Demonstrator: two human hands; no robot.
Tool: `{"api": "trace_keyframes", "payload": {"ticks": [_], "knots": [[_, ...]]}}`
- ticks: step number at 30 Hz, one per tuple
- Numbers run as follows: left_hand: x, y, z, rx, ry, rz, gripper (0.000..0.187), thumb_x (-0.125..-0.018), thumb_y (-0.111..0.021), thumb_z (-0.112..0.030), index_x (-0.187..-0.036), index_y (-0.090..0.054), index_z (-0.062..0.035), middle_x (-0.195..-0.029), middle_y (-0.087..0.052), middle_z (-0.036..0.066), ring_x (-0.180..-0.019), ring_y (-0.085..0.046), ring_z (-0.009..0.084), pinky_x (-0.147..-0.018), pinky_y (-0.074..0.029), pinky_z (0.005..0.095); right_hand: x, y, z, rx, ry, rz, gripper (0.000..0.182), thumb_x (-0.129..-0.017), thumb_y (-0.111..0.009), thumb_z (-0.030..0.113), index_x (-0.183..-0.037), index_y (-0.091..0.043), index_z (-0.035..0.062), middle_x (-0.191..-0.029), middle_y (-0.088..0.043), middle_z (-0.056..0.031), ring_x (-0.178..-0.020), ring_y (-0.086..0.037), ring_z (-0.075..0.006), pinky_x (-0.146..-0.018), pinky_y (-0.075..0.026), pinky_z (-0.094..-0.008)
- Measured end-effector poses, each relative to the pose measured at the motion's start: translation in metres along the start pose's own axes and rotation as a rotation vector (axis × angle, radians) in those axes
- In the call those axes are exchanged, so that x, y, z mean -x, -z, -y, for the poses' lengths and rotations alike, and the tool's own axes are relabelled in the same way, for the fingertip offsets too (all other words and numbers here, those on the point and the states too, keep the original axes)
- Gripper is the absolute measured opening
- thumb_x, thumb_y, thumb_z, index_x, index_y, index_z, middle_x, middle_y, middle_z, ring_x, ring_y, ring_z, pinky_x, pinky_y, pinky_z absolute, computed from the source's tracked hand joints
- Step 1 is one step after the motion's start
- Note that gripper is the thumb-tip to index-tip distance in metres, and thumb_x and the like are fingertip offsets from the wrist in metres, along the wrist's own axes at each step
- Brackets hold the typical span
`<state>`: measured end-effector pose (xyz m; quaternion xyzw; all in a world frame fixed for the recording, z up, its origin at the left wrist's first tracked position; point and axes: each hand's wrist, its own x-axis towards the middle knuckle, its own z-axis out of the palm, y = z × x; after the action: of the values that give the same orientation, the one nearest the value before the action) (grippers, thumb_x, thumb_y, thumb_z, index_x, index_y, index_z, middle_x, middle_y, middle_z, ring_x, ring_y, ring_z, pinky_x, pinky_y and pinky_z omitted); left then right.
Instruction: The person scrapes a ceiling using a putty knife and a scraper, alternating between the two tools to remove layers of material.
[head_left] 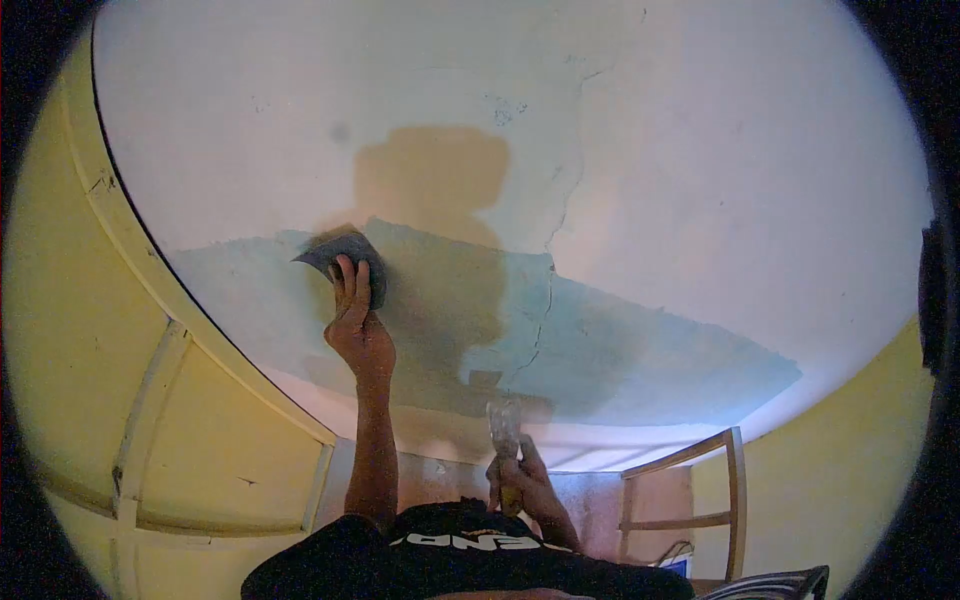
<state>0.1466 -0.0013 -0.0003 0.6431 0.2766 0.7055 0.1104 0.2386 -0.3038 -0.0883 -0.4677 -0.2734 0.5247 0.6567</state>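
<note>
My left hand [352,310] is raised against the wall [680,180], its fingers pressing a dark sheet [345,258] flat on the surface. One corner of the sheet sticks out to the left. The sheet lies near the upper edge of a blue-green patch [600,340] on the pale wall. Low in front of my chest, my right hand [522,480] is closed around the handle of a scraper [505,425], whose whitish blade points up. The scraper's shadow falls on the patch close to its blade.
A thin crack [552,300] runs down the wall. Yellow panels with beams [150,430] stand at the left. A wooden frame [737,500] is at the lower right, near a dark curved object [770,585]. A yellow wall [840,450] borders the right side.
</note>
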Motion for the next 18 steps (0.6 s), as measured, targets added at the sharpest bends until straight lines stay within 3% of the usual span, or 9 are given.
{"api": "trace_keyframes", "payload": {"ticks": [4,5,8,14,18], "knots": [[0.001,0.004,-0.013,0.033,0.077,0.033,0.047,-0.093,-0.046,0.004,-0.134,-0.066,-0.0051,-0.145,-0.054,0.020,-0.141,-0.043,0.0392,-0.116,-0.037,0.0466,-0.032,0.012,0.011,0.124,0.256,0.047,0.051,-0.106,-0.053,0.031,-0.144,-0.032,0.0060,-0.073,-0.055,-0.0107,-0.051,-0.058,-0.0199,-0.046,-0.055,-0.0340],[0.002,0.004,-0.016,0.024,0.078,0.038,0.047,-0.093,-0.046,0.004,-0.134,-0.065,-0.0053,-0.145,-0.054,0.020,-0.141,-0.043,0.0391,-0.116,-0.037,0.0468,-0.036,-0.007,0.031,0.112,0.303,-0.009,0.050,-0.106,-0.053,0.033,-0.142,-0.036,0.0034,-0.067,-0.053,-0.0087,-0.048,-0.055,-0.0171,-0.042,-0.051,-0.0306],[0.006,0.007,-0.017,-0.001,0.071,0.089,0.047,-0.093,-0.046,0.004,-0.134,-0.065,-0.0056,-0.145,-0.055,0.020,-0.142,-0.042,0.0392,-0.116,-0.037,0.0473,-0.055,-0.019,0.063,0.263,0.441,-0.093,0.040,-0.106,-0.052,0.037,-0.129,-0.049,0.0042,-0.073,-0.057,-0.0047,-0.051,-0.057,-0.0137,-0.044,-0.048,-0.0303],[0.017,0.016,-0.022,0.019,0.118,0.212,0.051,-0.089,-0.045,0.005,-0.134,-0.066,-0.0055,-0.144,-0.055,0.020,-0.141,-0.043,0.0400,-0.116,-0.037,0.0474,-0.083,-0.051,0.115,0.392,0.542,-0.116,0.037,-0.108,-0.049,0.035,-0.126,-0.054,0.0027,-0.074,-0.059,-0.0039,-0.049,-0.054,-0.0099,-0.041,-0.045,-0.0276],[0.021,0.021,-0.023,0.052,0.159,0.268,0.054,-0.085,-0.045,0.007,-0.133,-0.066,-0.0051,-0.144,-0.055,0.020,-0.141,-0.043,0.0401,-0.115,-0.038,0.0470,-0.092,-0.071,0.131,0.315,0.565,-0.168,0.032,-0.108,-0.048,0.030,-0.122,-0.056,0.0018,-0.064,-0.054,-0.0041,-0.043,-0.051,-0.0104,-0.038,-0.044,-0.0256]]}}
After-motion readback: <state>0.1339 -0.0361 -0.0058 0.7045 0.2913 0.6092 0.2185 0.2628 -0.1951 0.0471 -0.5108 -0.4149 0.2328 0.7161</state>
